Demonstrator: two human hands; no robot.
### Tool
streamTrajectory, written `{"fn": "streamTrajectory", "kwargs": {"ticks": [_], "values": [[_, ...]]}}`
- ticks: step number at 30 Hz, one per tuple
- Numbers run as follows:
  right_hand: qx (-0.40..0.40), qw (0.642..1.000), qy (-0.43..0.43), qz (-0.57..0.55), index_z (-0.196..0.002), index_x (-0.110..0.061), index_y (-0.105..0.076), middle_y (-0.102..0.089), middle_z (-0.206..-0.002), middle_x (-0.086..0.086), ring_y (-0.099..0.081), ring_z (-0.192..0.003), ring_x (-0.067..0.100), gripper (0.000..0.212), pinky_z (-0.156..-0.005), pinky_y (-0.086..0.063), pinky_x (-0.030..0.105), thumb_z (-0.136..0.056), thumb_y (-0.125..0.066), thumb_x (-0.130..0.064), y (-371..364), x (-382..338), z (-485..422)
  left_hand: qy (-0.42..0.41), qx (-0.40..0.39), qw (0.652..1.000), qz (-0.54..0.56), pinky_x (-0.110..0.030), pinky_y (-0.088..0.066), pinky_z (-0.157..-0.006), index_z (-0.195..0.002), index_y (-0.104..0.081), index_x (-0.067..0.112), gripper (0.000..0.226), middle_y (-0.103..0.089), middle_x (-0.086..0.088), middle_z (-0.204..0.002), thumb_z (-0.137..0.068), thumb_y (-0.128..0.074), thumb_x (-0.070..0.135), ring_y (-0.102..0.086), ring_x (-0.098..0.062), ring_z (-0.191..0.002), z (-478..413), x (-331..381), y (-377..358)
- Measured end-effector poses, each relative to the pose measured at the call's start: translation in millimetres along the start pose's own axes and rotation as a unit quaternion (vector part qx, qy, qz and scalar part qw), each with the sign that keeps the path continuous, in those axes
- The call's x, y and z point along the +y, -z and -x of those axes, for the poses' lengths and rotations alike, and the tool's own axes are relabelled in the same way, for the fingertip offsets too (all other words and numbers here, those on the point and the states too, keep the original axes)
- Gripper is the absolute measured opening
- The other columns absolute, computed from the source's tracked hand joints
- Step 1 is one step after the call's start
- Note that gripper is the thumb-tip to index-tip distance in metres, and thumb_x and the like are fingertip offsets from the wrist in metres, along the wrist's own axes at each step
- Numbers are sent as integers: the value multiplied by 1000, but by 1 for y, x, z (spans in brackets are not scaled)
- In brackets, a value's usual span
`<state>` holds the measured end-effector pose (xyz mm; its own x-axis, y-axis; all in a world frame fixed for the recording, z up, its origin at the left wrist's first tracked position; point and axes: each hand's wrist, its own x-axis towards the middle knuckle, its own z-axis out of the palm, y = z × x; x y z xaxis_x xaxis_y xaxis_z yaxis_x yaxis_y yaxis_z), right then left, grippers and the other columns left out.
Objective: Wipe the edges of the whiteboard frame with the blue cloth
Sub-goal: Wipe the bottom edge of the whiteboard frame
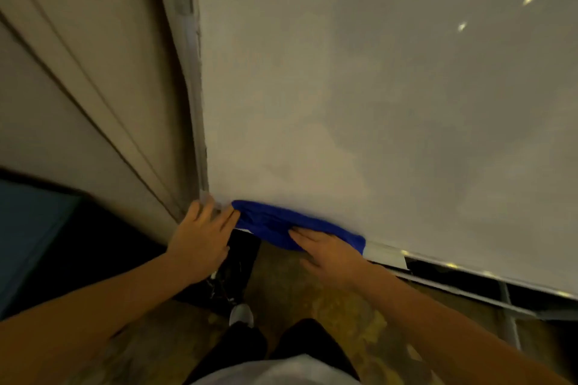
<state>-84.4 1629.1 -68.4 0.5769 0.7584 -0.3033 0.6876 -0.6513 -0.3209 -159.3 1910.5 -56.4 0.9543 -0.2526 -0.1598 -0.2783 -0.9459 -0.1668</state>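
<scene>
The blue cloth (294, 226) lies bunched along the whiteboard's (375, 103) bottom frame edge (384, 251), near the lower left corner. The right hand (331, 255) presses it with flat, extended fingers (301, 236). The left hand (200, 237) rests open-palmed at the corner, fingertips touching the cloth's end.

A pale panelled wall (78, 78) fills the nine-to-eleven o'clock side, a dark blue-faced cabinet (34, 234) sits at eight o'clock, mottled brown floor (328, 300) spreads at six o'clock with a grey shoe (241, 315) on it, and grey metal stand bars (506, 306) cross at four o'clock.
</scene>
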Motion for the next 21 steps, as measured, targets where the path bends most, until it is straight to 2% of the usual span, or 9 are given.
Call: {"fn": "streamTrajectory", "kwargs": {"ticks": [2, 7, 9, 12, 14, 16, 18, 21], "values": [[0, 999, -10, -45, -152, -18, -19, -26, -157, 3, -31, -140, 18, 61, -111, -19, 21, -98, -47, -26, 7, 17, 18, 59, -34, 995, 74, -51, -45, -89, -131, -57, 4, 74, -60, -15, -131, -72, -73, 44, -55, -44, -110, -2, 23, -9], [-34, 994, -43, -99, -152, -16, -12, -31, -154, 8, -35, -137, 21, 72, -106, -18, 14, -95, -52, -30, 1, 13, 2, 134, 16, 972, 194, -49, -48, -85, -123, -60, 6, 62, -61, -15, -125, -73, -71, 41, -56, -40, -103, -22, 61, -22], [-24, 995, -14, -100, -151, -14, -18, -37, -151, 10, -38, -135, 24, 70, -107, -21, 18, -93, -53, -30, -6, -8, -37, 182, 20, 964, 190, -51, -45, -87, -120, -60, 8, 57, -59, -13, -128, -74, -68, 41, -53, -40, -105, -26, 51, -29], [-38, 995, 37, -79, -153, -18, -10, -27, -156, 12, -30, -139, 25, 76, -115, -22, 32, -92, -54, -31, -7, -33, -81, 313, -11, 928, 201, -54, -36, -91, -128, -53, 12, 58, -48, -8, -140, -80, -62, 43, -41, -43, -116, -22, 29, -42], [-68, 992, 46, -96, -153, -20, -7, -22, -158, 10, -27, -141, 24, 75, -116, -19, 29, -94, -53, -27, -1, -22, -76, 366, -32, 907, 206, -56, -32, -95, -135, -47, 13, 61, -40, -7, -147, -84, -57, 44, -33, -44, -125, -24, 27, -45], [-89, 985, 49, -136, -152, -22, -7, -19, -158, 4, -24, -142, 17, 71, -114, -14, 20, -97, -52, -23, 6, 6, -40, 369, -24, 906, 207, -57, -31, -98, -137, -45, 7, 65, -38, -13, -149, -84, -56, 44, -30, -44, -129, -31, 46, -38], [-81, 983, 38, -161, -149, -26, -5, -17, -156, -7, -22, -142, 10, 71, -110, -9, 9, -97, -53, -20, 14, 46, 15, 339, -4, 918, 207, -57, -31, -100, -136, -47, 2, 69, -40, -18, -147, -82, -57, 43, -32, -44, -130, -46, 89, -21], [-78, 988, -12, -129, -147, -39, -7, -16, -151, -22, -19, -142, 3, 72, -105, -7, 2, -95, -55, -22, 20, 104, 89, 267, -8, 934, 239, -55, -25, -108, -141, -39, 2, 73, -32, -21, -149, -82, -54, 43, -26, -41, -136, -72, 172, 3]]}}
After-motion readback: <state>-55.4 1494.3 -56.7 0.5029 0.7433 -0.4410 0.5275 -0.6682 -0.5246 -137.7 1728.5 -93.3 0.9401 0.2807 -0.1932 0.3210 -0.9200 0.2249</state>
